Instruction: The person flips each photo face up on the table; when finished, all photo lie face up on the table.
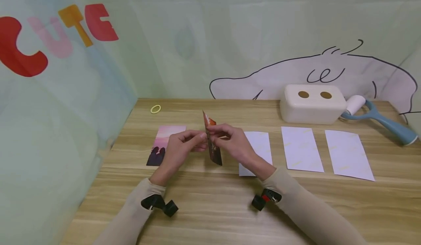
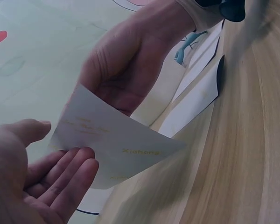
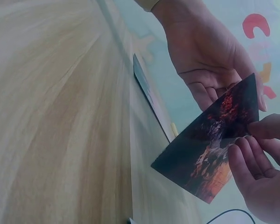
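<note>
My right hand point(image 1: 231, 142) pinches a photo card point(image 1: 215, 151) that stands on edge above the table. Its picture side, dark with orange-red colors, faces the right wrist view. In the left wrist view its white back point(image 2: 116, 140) shows, with pale yellow lettering. My left hand point(image 1: 184, 146) is close at the card's left side; in the left wrist view its loosely bent fingers point(image 2: 77, 168) overlap the white back, the thumb apart from the edge. Beside my left hand lies a pink sunset photo card point(image 1: 162, 135) with dark silhouettes. A white card point(image 1: 260, 146) lies partly under my right hand.
Two more white cards point(image 1: 302, 148) point(image 1: 349, 153) lie in a row at the right. Behind them stand a cream box point(image 1: 312, 108) with two round holes and a blue-handled lint roller point(image 1: 385, 122). A yellow ring point(image 1: 155, 106) lies at the back left.
</note>
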Motion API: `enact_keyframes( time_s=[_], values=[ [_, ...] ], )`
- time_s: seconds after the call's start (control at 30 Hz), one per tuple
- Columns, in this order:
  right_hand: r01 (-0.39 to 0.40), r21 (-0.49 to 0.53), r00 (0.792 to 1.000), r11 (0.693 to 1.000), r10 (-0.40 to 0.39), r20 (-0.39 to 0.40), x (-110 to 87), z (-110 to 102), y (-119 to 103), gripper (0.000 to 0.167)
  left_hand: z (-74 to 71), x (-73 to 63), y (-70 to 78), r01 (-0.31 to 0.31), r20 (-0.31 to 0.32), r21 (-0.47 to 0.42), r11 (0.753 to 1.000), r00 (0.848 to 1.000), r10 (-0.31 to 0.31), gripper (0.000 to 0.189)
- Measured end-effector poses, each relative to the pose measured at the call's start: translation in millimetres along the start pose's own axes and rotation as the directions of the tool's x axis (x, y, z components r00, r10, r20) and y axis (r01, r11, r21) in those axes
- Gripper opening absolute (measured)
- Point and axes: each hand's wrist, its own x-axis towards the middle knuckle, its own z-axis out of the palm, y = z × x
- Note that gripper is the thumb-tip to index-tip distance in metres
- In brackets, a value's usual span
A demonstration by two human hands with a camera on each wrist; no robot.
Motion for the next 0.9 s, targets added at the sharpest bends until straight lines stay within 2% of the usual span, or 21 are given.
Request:
enact_keyframes(
  time_s=[0.2,0.47,0.6,0.73,0.9],
  values=[
    [0.042,-0.007,0.999,0.999,-0.042,0.025,-0.4,1.0,1.8,0.032,-0.8,0.0,0.3,0.011,0.0,-0.025,1.0,1.0,-0.011,0.027],
    [0.031,-0.014,0.999,0.999,-0.03,0.035,-0.1,1.4,3.1,0.031,-1.9,1.8,-0.8,0.063,-0.048,0.048,0.997,0.997,-0.061,0.023],
    [0.027,-0.014,0.999,1.0,-0.027,0.03,0.1,-1.0,4.1,0.029,-1.6,2.4,-0.8,0.07,-0.071,0.07,0.995,0.995,-0.065,0.023],
    [0.012,-0.016,1.0,1.0,-0.012,-0.013,1.1,-7.9,5.9,0.025,-3.6,4.3,-1.5,0.073,-0.113,0.061,0.995,0.991,-0.066,0.023],
    [0.004,-0.052,0.993,0.999,-0.01,-0.116,3.9,-20.0,8.3,0.021,-11.2,6.6,-0.6,0.094,-0.175,0.036,0.995,0.981,-0.087,0.025]
  ],
)
